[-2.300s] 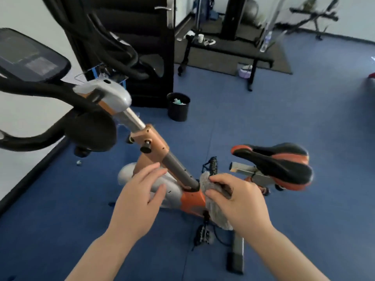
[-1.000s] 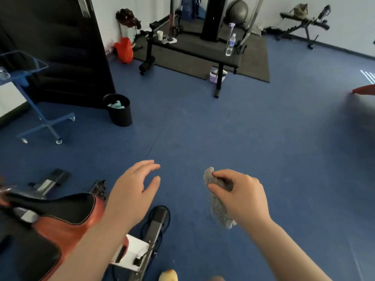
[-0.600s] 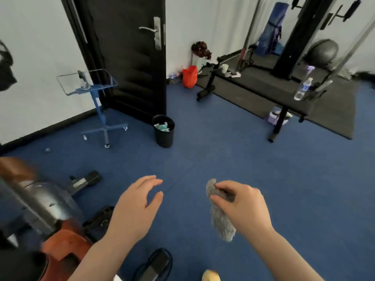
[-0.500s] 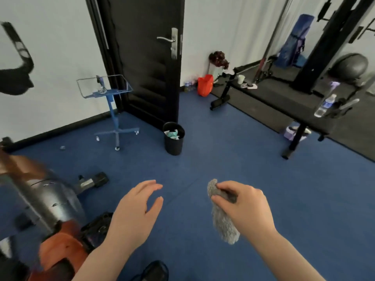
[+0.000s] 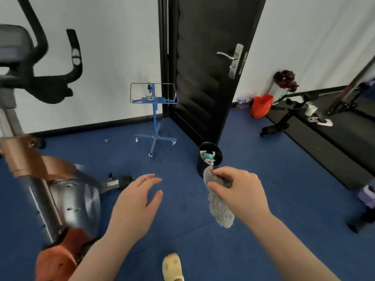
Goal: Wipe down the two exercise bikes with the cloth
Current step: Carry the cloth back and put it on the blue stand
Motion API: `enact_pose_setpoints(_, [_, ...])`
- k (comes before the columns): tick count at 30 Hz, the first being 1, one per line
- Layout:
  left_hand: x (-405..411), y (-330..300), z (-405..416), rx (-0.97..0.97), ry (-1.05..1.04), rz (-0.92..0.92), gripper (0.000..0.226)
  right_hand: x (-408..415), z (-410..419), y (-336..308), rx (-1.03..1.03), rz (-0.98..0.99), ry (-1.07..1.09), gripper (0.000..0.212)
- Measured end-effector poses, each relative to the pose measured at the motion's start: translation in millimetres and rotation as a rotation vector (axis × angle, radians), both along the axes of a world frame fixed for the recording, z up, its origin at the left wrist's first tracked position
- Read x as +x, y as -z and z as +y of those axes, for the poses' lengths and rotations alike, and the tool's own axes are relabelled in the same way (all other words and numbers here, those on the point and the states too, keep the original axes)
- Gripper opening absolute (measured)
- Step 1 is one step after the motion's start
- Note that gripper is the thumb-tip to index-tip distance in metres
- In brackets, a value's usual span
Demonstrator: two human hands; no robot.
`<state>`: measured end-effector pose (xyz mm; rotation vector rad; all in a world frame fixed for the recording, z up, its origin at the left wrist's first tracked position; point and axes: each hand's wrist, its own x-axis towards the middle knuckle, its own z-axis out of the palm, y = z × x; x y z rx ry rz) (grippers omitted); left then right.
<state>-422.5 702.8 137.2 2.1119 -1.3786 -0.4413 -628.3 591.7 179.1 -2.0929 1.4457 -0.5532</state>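
My right hand (image 5: 241,191) pinches a grey fluffy cloth (image 5: 220,207) that hangs down over the blue floor, clear of any bike. My left hand (image 5: 136,207) hovers beside it with relaxed, spread fingers and holds nothing. An orange and silver exercise bike (image 5: 60,201) stands at the left, blurred, with its black handlebars (image 5: 50,86) at the upper left. My left hand is just right of its silver flywheel cover and does not touch it. No second bike is in view.
A black waste bin (image 5: 209,159) stands just beyond the cloth, by a black door (image 5: 209,63). A blue wheeled stand (image 5: 154,110) is against the white wall. A black weight bench (image 5: 294,112) and mat lie at the right, with a red bag (image 5: 260,106). My yellow slipper (image 5: 172,266) shows below.
The view has swung left and up, away from the bike's saddle to its front. My right hand lifted the cloth off the frame and still pinches it; both hands hang in the air.
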Motion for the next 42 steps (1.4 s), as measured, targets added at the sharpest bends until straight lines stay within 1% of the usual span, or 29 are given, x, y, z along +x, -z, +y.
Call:
enact_pose_setpoints(3, [25,-1,-57,0.017,-0.010,-0.026,0.030,24,-63,-3,0.008,0.008,-0.023,0.022])
enact_pose_setpoints(8, [68,-13,-152,0.015,-0.018,-0.120,0.029,65,-154,-11,0.009,-0.028,-0.043,0.022])
enact_pose_setpoints(14, [91,-21,-250,0.073,0.001,-0.127,0.034,102,-256,-2,0.051,-0.023,-0.077,0.022])
enact_pose_setpoints(18, [114,-16,-316,0.079,-0.079,-0.150,0.034,138,-335,6,0.056,-0.030,-0.174,0.022])
enact_pose_setpoints(22, [139,-20,-378,0.110,-0.144,-0.133,0.034,172,-409,1,0.064,-0.033,-0.266,0.021])
enact_pose_setpoints(25, [159,-25,-423,0.063,-0.205,-0.137,0.032,197,-464,1,0.065,-0.018,-0.308,0.021])
enact_pose_setpoints(27, [170,-22,-442,0.049,-0.238,-0.118,0.032,216,-492,6,0.063,-0.007,-0.332,0.022])
enact_pose_setpoints(30, [191,-6,-463,0.089,-0.255,-0.087,0.031,248,-528,16,0.084,-0.005,-0.355,0.025])
enact_pose_setpoints(33, [223,13,-492,0.144,-0.272,-0.049,0.031,291,-568,31,0.121,-0.006,-0.363,0.025])
enact_pose_setpoints(36, [269,32,-530,0.156,-0.262,0.001,0.031,341,-608,51,0.148,-0.033,-0.332,0.025])
enact_pose_setpoints(42, [389,60,-619,0.199,-0.229,0.034,0.032,454,-683,97,0.208,-0.073,-0.218,0.024])
